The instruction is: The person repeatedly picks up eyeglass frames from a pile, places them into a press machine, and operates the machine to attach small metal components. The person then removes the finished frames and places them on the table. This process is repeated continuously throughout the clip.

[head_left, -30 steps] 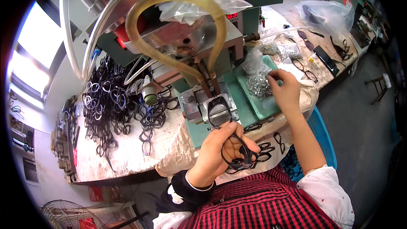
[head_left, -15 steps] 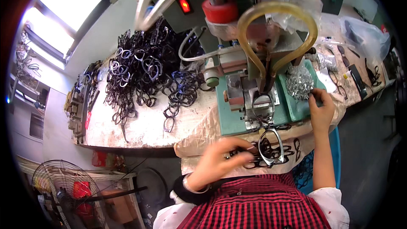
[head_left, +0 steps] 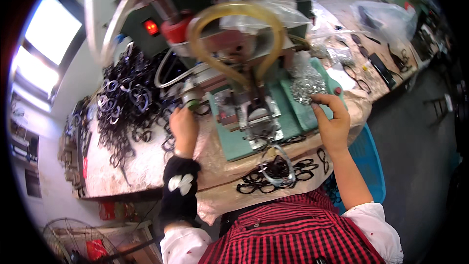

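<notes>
Green tray point(head_left: 304, 116) of metal pieces point(head_left: 307, 88)

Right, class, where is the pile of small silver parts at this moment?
In the head view, the pile of small silver parts is right of centre, in the green tray, next to the fingers of the right hand.

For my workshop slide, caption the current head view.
Left hand at a green button, right hand at small silvery parts, spectacle frame at the metal fixture.

Two hands point(head_left: 184, 126) point(head_left: 335, 120), one yellow hose point(head_left: 236, 10), one blue tub point(head_left: 370, 164), countless eyeglass frames point(head_left: 122, 102)
</notes>
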A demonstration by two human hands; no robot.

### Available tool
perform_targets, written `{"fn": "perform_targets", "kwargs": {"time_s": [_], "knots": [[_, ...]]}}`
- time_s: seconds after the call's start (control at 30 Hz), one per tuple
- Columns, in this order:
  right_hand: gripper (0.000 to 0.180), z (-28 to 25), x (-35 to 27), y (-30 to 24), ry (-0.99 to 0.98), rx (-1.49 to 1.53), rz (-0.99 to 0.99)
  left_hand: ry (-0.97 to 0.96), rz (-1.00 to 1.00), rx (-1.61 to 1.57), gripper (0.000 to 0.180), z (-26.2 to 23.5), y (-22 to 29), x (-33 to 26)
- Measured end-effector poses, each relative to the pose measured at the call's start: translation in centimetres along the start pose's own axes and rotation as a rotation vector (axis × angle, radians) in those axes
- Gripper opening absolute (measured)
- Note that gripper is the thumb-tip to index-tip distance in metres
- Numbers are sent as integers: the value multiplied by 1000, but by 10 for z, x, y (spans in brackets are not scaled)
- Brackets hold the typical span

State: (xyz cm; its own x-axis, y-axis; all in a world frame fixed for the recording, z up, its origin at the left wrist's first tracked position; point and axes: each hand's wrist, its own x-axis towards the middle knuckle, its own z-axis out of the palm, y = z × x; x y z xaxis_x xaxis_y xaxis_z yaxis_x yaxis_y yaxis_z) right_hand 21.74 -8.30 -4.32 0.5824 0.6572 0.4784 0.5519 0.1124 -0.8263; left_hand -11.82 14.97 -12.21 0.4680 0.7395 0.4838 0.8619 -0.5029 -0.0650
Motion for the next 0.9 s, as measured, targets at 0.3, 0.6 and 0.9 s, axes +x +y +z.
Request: {"fn": "perform_targets", "kwargs": {"time_s": [0.3, 0.6, 0.9], "knots": [[23, -22, -25, -13, -111, 209, 278, -607, -752, -1419, 29, -123, -2, -23], [42, 60, 31, -58, -224, 472, 89, 119, -565, -1403, 19, -91, 30, -32], [46, 60, 16, -63, -175, 638, 249, 454, -265, -1687, 17, -135, 84, -16]]}}
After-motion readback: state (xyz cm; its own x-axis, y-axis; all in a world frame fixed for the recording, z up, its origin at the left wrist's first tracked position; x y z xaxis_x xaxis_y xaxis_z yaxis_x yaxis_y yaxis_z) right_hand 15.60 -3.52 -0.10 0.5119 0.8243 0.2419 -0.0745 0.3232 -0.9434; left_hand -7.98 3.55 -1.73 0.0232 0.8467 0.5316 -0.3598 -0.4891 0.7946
